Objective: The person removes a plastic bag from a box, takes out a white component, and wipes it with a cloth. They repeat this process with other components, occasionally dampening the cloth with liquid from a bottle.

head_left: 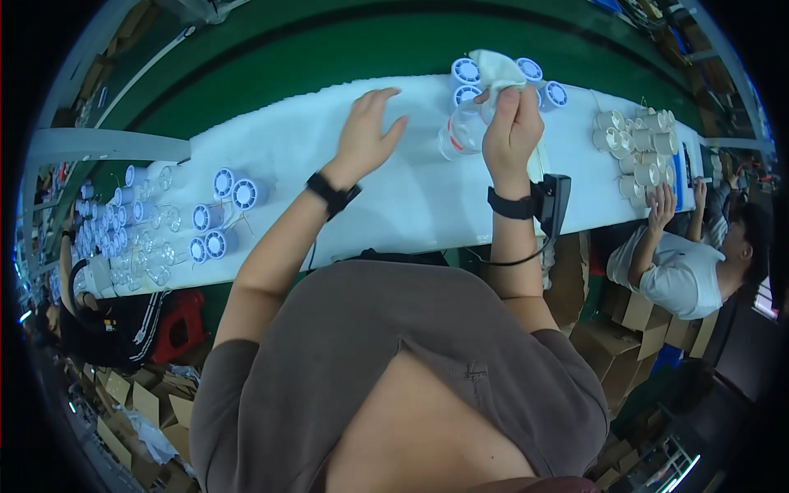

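Observation:
My right hand (511, 130) grips a pale cloth (497, 69) and presses it onto a clear round plastic part (462, 131) on the white padded bench (329, 156). My left hand (368, 131) hovers over the bench to the left of it, fingers spread, holding nothing. Both wrists wear black bands; a small black device (555, 201) hangs by the right wrist. Several white round parts with blue vented faces (466, 72) lie just beyond the cloth.
More blue-faced round parts (222, 215) and clear parts (140, 246) crowd the bench's left end. A cluster of cream cylindrical parts (641, 148) lies at the right, where a seated person in a white shirt (682, 271) works. Cardboard boxes (633, 316) stand below the bench.

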`<action>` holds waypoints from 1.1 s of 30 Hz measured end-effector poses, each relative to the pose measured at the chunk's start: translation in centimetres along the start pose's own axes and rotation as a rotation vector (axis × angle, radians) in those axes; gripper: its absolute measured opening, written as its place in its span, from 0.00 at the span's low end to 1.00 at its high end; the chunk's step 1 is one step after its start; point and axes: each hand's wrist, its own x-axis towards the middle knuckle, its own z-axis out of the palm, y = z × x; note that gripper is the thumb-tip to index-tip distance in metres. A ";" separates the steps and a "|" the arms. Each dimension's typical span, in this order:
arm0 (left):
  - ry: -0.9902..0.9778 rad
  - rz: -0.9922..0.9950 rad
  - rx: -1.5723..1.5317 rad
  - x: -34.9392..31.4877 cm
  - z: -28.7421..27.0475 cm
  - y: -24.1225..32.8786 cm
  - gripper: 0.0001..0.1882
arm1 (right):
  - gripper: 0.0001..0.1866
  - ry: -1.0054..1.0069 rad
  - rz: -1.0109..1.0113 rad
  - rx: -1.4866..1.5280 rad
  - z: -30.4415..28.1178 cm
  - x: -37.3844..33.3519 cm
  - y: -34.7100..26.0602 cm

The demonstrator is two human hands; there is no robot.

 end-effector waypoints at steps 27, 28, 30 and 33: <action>-0.040 -0.039 -0.031 -4.8 -1.2 3.1 0.24 | 0.04 -0.596 -0.298 -0.096 4.1 -4.6 -0.1; -0.010 -0.028 -0.026 -5.4 -1.9 3.3 0.24 | 0.04 -0.611 -0.306 -0.080 4.4 -5.1 -0.6; 0.037 -0.024 -0.012 -6.4 -2.7 3.3 0.24 | 0.04 -0.602 -0.210 -0.018 4.8 -5.9 -1.8; 0.042 -0.074 0.019 -7.6 -3.4 3.0 0.23 | 0.04 -0.608 -0.257 0.015 5.2 -6.6 -3.0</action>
